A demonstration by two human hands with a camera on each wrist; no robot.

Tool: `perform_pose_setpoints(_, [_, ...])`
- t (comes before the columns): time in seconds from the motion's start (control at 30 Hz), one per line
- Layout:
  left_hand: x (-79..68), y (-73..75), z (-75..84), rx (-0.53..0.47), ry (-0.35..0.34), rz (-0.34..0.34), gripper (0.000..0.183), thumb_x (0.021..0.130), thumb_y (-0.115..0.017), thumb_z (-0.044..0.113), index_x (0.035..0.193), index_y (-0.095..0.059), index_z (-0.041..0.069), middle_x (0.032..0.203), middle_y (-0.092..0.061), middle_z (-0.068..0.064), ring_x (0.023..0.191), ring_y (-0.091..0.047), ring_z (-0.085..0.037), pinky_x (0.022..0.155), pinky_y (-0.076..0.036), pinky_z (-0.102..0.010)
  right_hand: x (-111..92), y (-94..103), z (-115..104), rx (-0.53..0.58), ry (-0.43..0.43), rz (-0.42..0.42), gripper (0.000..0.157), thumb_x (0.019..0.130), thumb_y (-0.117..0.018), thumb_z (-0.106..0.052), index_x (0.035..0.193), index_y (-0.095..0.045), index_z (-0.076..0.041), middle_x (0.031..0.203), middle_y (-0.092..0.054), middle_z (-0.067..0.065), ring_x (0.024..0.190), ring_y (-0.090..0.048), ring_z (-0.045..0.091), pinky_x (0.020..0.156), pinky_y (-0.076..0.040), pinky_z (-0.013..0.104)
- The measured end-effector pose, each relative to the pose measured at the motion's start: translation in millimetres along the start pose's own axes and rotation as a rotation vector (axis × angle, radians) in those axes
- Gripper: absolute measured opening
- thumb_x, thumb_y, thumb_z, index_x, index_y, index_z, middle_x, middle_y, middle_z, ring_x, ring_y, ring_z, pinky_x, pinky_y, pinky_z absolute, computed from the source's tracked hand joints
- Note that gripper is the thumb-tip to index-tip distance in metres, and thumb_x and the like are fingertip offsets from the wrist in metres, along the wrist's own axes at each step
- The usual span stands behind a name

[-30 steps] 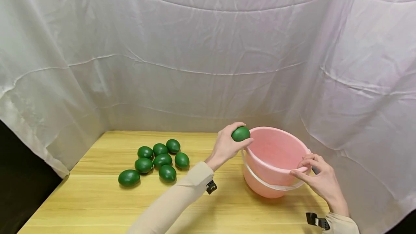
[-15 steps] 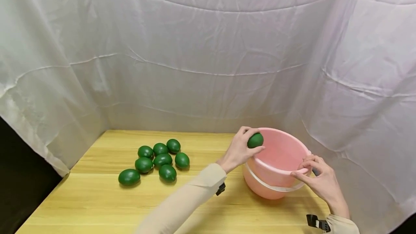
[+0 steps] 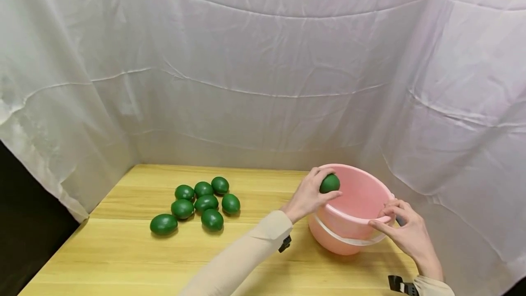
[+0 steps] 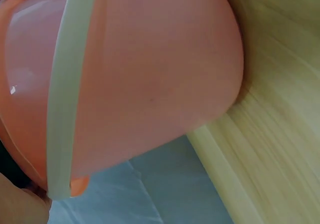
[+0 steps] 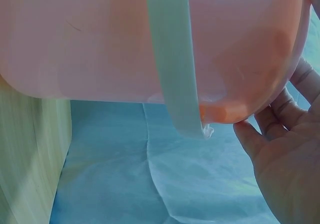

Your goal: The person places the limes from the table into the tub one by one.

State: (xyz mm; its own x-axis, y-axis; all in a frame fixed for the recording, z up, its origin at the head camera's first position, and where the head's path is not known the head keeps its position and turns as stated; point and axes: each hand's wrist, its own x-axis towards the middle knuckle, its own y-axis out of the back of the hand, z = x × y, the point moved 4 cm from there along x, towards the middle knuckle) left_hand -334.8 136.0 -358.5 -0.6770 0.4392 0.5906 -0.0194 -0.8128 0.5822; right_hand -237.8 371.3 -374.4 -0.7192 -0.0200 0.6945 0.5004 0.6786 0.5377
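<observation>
My left hand [image 3: 309, 195] grips a dark green lime [image 3: 330, 183] over the left rim of a pink plastic bucket [image 3: 334, 236]. The lime overlaps the bucket's mouth in the head view. At the lower left of the left wrist view, a sliver of that lime [image 4: 12, 167] and part of the hand show beside the rim. My right hand [image 3: 407, 232] pinches the rim on the bucket's near right side; the right wrist view has its fingers [image 5: 287, 111] along the edge. The bucket's white handle [image 3: 349, 240] hangs down across the front. Its floor is hidden from view.
Several more green limes [image 3: 206, 203] lie grouped on the left of the wooden table [image 3: 123, 259]. Pale curtains [image 3: 263, 81] hang behind the table and along both sides. The bucket stands near the table's right edge.
My left hand has carried the lime rightward and slightly down, from outside the bucket's left rim to over its opening. The right hand keeps its hold on the rim.
</observation>
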Motion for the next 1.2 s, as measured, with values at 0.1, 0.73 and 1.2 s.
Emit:
perform_pose_setpoints(0.1, [0.5, -1.7, -0.3, -0.016, 0.013, -0.010, 0.055, 0.088, -0.072, 0.040, 0.136, -0.053, 0.021, 0.137, -0.051, -0.003, 0.097, -0.057, -0.011, 0.073, -0.047, -0.012, 0.2, -0.1, 0.2, -0.001, 0.004, 0.004, 0.034, 0.058, -0.092, -0.004, 0.072, -0.067, -0.021, 0.098, -0.058, 0.002, 0.105, -0.046, -0.006, 0.095, -0.027, 0.001])
perform_pose_setpoints(0.73, [5.1, -1.7, -1.1, 0.035, 0.050, -0.056, 0.055, 0.079, -0.082, 0.035, 0.126, -0.058, 0.019, 0.143, -0.049, 0.003, 0.101, -0.059, -0.009, 0.080, -0.048, -0.013, -0.9, -0.8, 1.4, -0.003, -0.007, -0.002, 0.033, 0.058, -0.093, -0.006, 0.072, -0.067, -0.021, 0.099, -0.059, 0.001, 0.106, -0.045, -0.010, 0.095, -0.028, 0.001])
perform_pose_setpoints(1.2, [4.5, -2.2, -2.2, 0.015, 0.019, -0.049, 0.055, 0.080, -0.081, 0.039, 0.127, -0.058, 0.019, 0.133, -0.054, 0.005, 0.115, -0.058, -0.011, 0.094, -0.046, -0.017, -0.3, -0.1, -2.0, 0.006, 0.017, 0.006, 0.034, 0.058, -0.092, -0.002, 0.072, -0.067, -0.020, 0.097, -0.058, -0.004, 0.104, -0.047, -0.007, 0.095, -0.028, 0.001])
